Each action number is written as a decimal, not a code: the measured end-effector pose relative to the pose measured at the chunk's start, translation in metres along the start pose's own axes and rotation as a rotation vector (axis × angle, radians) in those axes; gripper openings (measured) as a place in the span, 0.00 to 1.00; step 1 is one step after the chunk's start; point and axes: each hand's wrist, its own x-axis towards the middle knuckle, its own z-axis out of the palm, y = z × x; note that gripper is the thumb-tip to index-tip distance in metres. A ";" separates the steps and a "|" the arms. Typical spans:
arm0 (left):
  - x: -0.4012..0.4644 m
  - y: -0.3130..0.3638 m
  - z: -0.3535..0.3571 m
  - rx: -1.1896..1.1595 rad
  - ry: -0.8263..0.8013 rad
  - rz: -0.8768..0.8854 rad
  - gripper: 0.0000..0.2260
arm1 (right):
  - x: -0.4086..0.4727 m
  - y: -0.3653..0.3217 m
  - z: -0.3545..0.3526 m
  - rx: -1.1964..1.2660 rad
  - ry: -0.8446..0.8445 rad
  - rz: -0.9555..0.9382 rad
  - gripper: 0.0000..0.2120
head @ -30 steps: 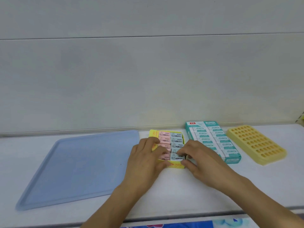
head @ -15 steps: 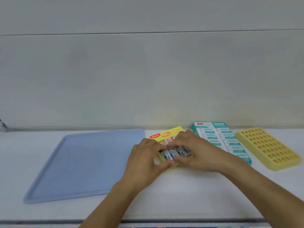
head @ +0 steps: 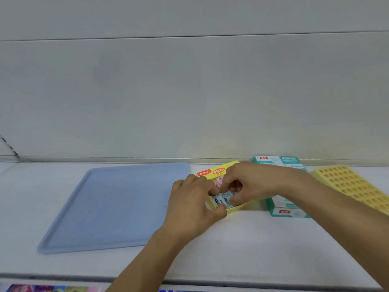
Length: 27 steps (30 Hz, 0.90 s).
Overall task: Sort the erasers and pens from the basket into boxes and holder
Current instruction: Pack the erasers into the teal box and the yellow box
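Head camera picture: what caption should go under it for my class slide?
Two hands tuck erasers into a yellow box, between a blue tray and a green box.

On the white shelf in front of me sit two open cardboard eraser boxes: one yellow box with an orange label (head: pixel 212 172) and one teal-and-white box (head: pixel 282 204). There is one flat pale-blue plastic tray (head: pixel 117 205) and one yellow plastic holder pierced with rows of round holes (head: pixel 353 186). My two hands, the left hand (head: pixel 189 204) and the right hand (head: pixel 248 182), cover most of the paper-wrapped erasers (head: pixel 224 197), so I cannot count those.
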 end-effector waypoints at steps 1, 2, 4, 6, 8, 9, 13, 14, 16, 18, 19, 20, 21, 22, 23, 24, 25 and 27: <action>0.000 -0.001 0.000 0.010 0.001 0.015 0.21 | 0.002 -0.001 -0.003 -0.053 -0.007 -0.013 0.10; 0.000 -0.002 -0.001 0.020 0.002 0.031 0.20 | 0.004 -0.003 -0.005 -0.111 -0.012 -0.028 0.09; 0.000 -0.005 -0.001 0.013 -0.002 0.056 0.19 | 0.007 -0.008 -0.007 -0.224 -0.017 -0.056 0.08; 0.000 -0.007 -0.003 -0.016 -0.005 0.075 0.17 | 0.009 -0.013 -0.009 -0.309 -0.030 -0.081 0.08; -0.001 -0.008 -0.004 -0.017 -0.025 0.087 0.17 | 0.010 -0.016 -0.010 -0.361 -0.048 -0.098 0.08; -0.001 -0.009 -0.005 -0.011 -0.037 0.091 0.17 | 0.010 -0.017 -0.011 -0.382 -0.057 -0.105 0.08; -0.003 -0.009 -0.004 -0.028 -0.034 0.143 0.14 | 0.011 -0.024 -0.011 -0.509 -0.088 -0.151 0.08; -0.003 -0.010 -0.003 -0.029 -0.032 0.163 0.15 | 0.010 -0.026 -0.010 -0.546 -0.083 -0.166 0.10; -0.004 -0.011 -0.002 0.006 -0.039 0.207 0.16 | 0.010 -0.025 -0.008 -0.573 -0.059 -0.178 0.12; -0.005 -0.012 -0.004 0.050 -0.053 0.241 0.16 | 0.010 -0.021 -0.008 -0.536 -0.044 -0.168 0.09; -0.005 -0.011 -0.006 0.065 -0.055 0.258 0.15 | 0.010 -0.018 -0.008 -0.503 -0.038 -0.160 0.07; -0.004 -0.011 -0.007 0.074 -0.059 0.272 0.15 | 0.009 -0.016 -0.008 -0.477 -0.036 -0.152 0.07; -0.003 -0.010 -0.009 0.077 -0.068 0.282 0.14 | 0.009 -0.014 -0.007 -0.455 -0.034 -0.153 0.07; -0.003 -0.010 -0.010 0.075 -0.075 0.292 0.13 | 0.009 -0.013 -0.007 -0.435 -0.030 -0.152 0.06; -0.003 -0.012 -0.009 0.071 -0.073 0.306 0.14 | 0.008 -0.012 -0.006 -0.421 -0.022 -0.154 0.06; -0.006 -0.013 -0.008 0.069 -0.066 0.318 0.15 | 0.007 -0.010 -0.005 -0.407 -0.018 -0.152 0.06; -0.010 -0.015 -0.006 0.072 -0.053 0.326 0.15 | 0.005 -0.007 -0.005 -0.374 -0.020 -0.143 0.07; -0.020 -0.016 -0.001 0.057 -0.028 0.309 0.18 | -0.003 0.003 -0.004 -0.205 0.021 -0.113 0.06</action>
